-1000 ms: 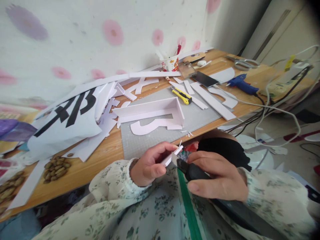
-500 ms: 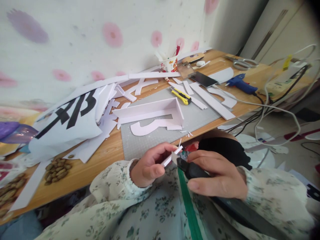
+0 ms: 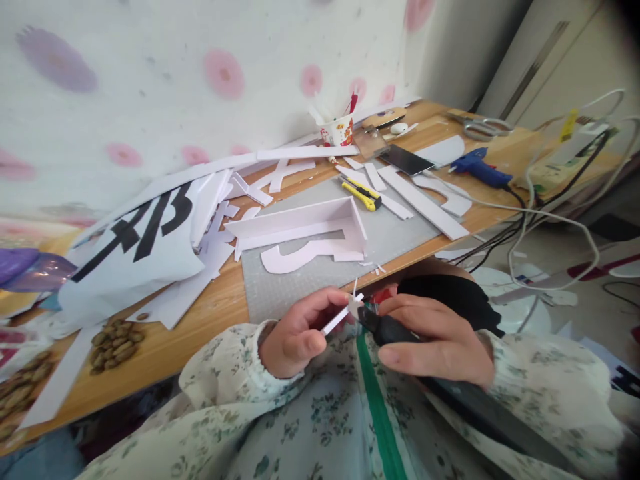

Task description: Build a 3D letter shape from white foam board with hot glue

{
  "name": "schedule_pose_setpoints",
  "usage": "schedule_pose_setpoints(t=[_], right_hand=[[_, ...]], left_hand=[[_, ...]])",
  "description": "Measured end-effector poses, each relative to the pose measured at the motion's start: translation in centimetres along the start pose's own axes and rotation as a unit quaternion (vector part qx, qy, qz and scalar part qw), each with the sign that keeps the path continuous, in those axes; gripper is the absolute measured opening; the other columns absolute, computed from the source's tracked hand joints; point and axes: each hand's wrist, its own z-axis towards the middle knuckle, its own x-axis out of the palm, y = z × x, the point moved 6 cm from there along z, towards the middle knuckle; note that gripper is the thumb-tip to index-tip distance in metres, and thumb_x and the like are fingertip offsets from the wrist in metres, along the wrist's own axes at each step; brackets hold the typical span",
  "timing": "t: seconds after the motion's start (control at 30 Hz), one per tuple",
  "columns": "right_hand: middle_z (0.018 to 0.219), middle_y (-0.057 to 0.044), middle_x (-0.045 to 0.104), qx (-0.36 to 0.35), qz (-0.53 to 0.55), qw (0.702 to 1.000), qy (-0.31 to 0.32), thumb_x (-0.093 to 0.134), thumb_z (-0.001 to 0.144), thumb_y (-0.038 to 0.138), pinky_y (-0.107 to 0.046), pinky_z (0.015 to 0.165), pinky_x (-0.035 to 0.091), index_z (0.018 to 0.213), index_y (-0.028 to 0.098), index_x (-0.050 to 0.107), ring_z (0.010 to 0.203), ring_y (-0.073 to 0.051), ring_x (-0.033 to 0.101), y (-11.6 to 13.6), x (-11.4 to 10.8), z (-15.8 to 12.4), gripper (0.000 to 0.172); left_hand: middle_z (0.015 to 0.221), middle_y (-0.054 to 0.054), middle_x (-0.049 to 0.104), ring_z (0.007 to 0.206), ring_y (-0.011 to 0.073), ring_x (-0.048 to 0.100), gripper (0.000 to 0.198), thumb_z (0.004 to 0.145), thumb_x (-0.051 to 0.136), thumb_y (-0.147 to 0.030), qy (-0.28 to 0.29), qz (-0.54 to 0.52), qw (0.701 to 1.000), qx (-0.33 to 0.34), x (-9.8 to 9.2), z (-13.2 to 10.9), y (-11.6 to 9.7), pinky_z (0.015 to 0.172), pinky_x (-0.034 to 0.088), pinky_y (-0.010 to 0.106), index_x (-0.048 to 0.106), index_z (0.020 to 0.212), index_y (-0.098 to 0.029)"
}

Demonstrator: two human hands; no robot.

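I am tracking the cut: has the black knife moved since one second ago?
Yes, slightly: the black knife in the right hand has come nearer the desk edge, its tip at the white foam strip in the left hand.

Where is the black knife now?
Head view, low centre: the right hand holds the black knife, its tip at the white strip pinched in the left hand.

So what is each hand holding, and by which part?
Left hand pinches a small white foam-board strip by its near end; right hand grips a black cutter by its handle.
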Motion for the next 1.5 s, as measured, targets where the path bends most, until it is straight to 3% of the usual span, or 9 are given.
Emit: schedule_pose_setpoints(t=[0.1,0.3,0.53,0.77,0.9,1.13,1.3,1.5], right_hand=[[0.085,-0.006,0.055,0.004,-0.013,1.0,-0.017,0.05,0.093,0.018,-0.036,0.077,0.053,0.118,0.017,0.056,0.09,-0.019,0.057,-0.3,-0.2,-0.5,0.026],[0.084,-0.003,0.057,-0.011,-0.001,0.999,0.033,0.053,0.09,0.014,-0.032,0.077,0.052,0.115,0.02,0.056,0.089,-0.016,0.059,0.4,0.3,0.5,0.025],[0.091,-0.009,0.059,0.019,-0.026,0.999,-0.029,0.049,0.093,0.028,-0.036,0.076,0.054,0.125,0.018,0.055,0.092,-0.021,0.061,-1.3,-0.4,-1.9,0.033],[0.088,-0.008,0.059,0.003,-0.069,0.997,-0.045,0.048,0.093,0.021,-0.036,0.077,0.054,0.126,0.02,0.054,0.093,-0.02,0.06,-0.6,0.1,-1.7,0.034],[0.091,-0.008,0.059,0.032,-0.063,0.996,-0.053,0.049,0.092,0.02,-0.037,0.078,0.054,0.128,0.02,0.052,0.092,-0.02,0.06,-0.7,-0.1,-1.5,0.037],[0.078,-0.003,0.054,-0.016,-0.037,0.999,-0.016,0.05,0.092,0.016,-0.031,0.073,0.053,0.112,0.018,0.057,0.085,-0.017,0.058,0.7,0.6,0.4,0.021],[0.083,-0.005,0.055,-0.003,-0.042,0.999,-0.032,0.047,0.094,0.021,-0.033,0.074,0.053,0.117,0.018,0.056,0.088,-0.017,0.058,0.4,0.2,0.0,0.025],[0.082,-0.003,0.056,-0.012,-0.023,1.0,0.006,0.047,0.093,0.017,-0.032,0.075,0.053,0.116,0.02,0.056,0.089,-0.017,0.059,0.5,0.6,0.1,0.025]], left_hand=[[0.091,0.006,0.055,0.079,0.0167,0.047,0.065,0.068,0.07,-0.062,-0.007,0.0,1.0,-0.007,-0.4,-0.1,0.4,0.07,0.037,0.027,0.06,0.112,-0.015],[0.091,0.006,0.057,0.078,0.0161,0.049,0.061,0.073,0.067,-0.06,-0.008,-0.011,1.0,0.011,0.2,0.0,-0.1,0.07,0.038,0.027,0.061,0.114,-0.015],[0.089,0.007,0.058,0.074,0.0151,0.046,0.064,0.067,0.069,-0.064,-0.043,-0.001,0.999,0.012,-0.4,-0.1,0.1,0.066,0.036,0.026,0.066,0.108,-0.014],[0.081,0.006,0.058,0.07,0.0173,0.046,0.067,0.065,0.067,-0.069,-0.093,-0.009,0.996,0.011,-0.3,0.0,-0.3,0.062,0.034,0.028,0.066,0.104,-0.015],[0.084,0.006,0.057,0.071,0.0166,0.045,0.067,0.066,0.066,-0.069,-0.083,-0.001,0.997,0.008,-0.3,-0.1,0.1,0.063,0.034,0.028,0.066,0.105,-0.014],[0.084,0.004,0.054,0.072,0.0158,0.044,0.065,0.07,0.066,-0.064,-0.034,0.004,0.999,0.005,0.2,0.0,0.4,0.065,0.034,0.028,0.063,0.111,-0.014],[0.087,0.005,0.057,0.074,0.0162,0.047,0.064,0.067,0.069,-0.064,-0.053,-0.012,0.999,0.004,0.0,-0.3,0.5,0.067,0.035,0.027,0.063,0.109,-0.016],[0.088,0.005,0.056,0.075,0.0152,0.045,0.061,0.072,0.067,-0.06,-0.037,-0.003,0.999,0.023,0.3,-0.2,0.2,0.067,0.034,0.026,0.063,0.111,-0.014]])
